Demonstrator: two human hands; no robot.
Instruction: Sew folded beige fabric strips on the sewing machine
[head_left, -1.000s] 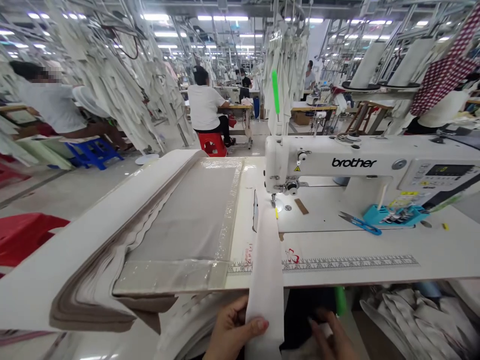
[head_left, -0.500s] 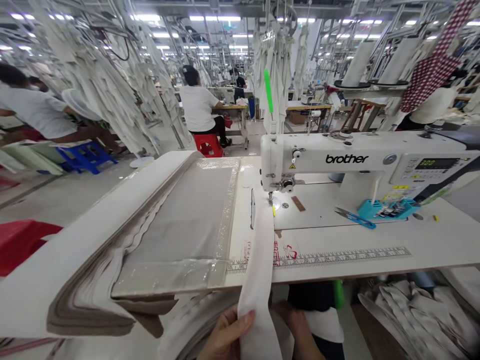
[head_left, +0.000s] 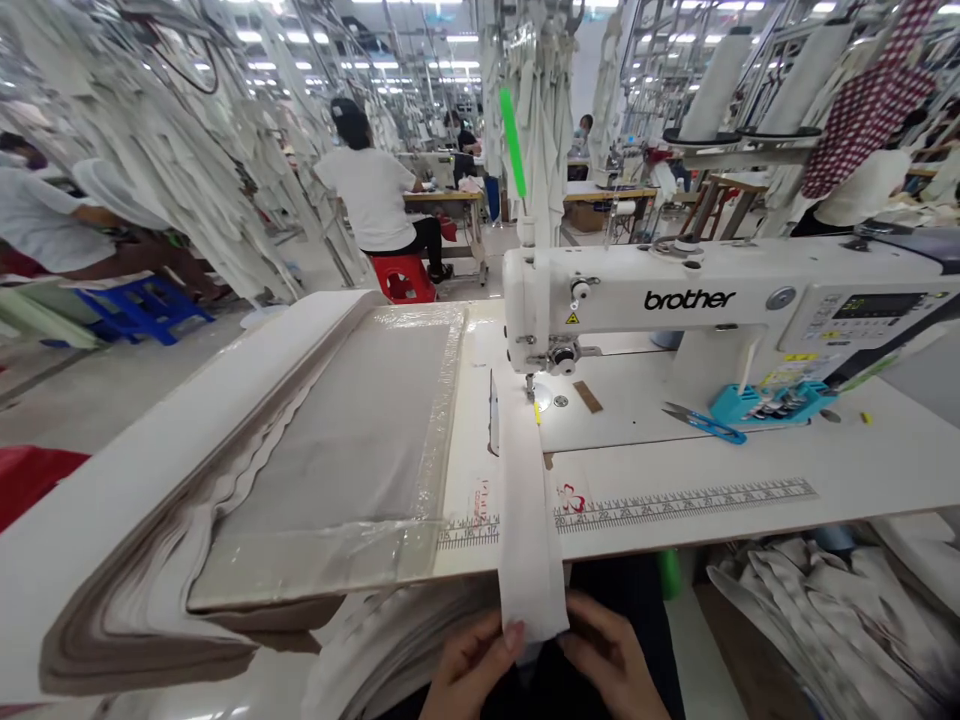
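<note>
A pale fabric strip (head_left: 525, 500) runs from under the needle of the white sewing machine (head_left: 630, 290) down over the table's front edge. At its lower end my left hand (head_left: 476, 655) pinches the left corner, thumb on top. My right hand (head_left: 604, 645) grips the right side of the same end, its fingertips partly hidden behind the cloth. The strip hangs fairly flat between the two hands, just below the table edge.
Stacked fabric (head_left: 150, 590) drapes over the table's left side. Blue-handled scissors (head_left: 705, 422) and a turquoise bobbin holder (head_left: 780, 403) lie right of the needle. A crumpled cloth pile (head_left: 832, 620) sits below right. People work at machines beyond.
My right hand has come up from below to the strip's right side. My left hand has moved slightly along to the strip's lower end. The view has shifted a little.
</note>
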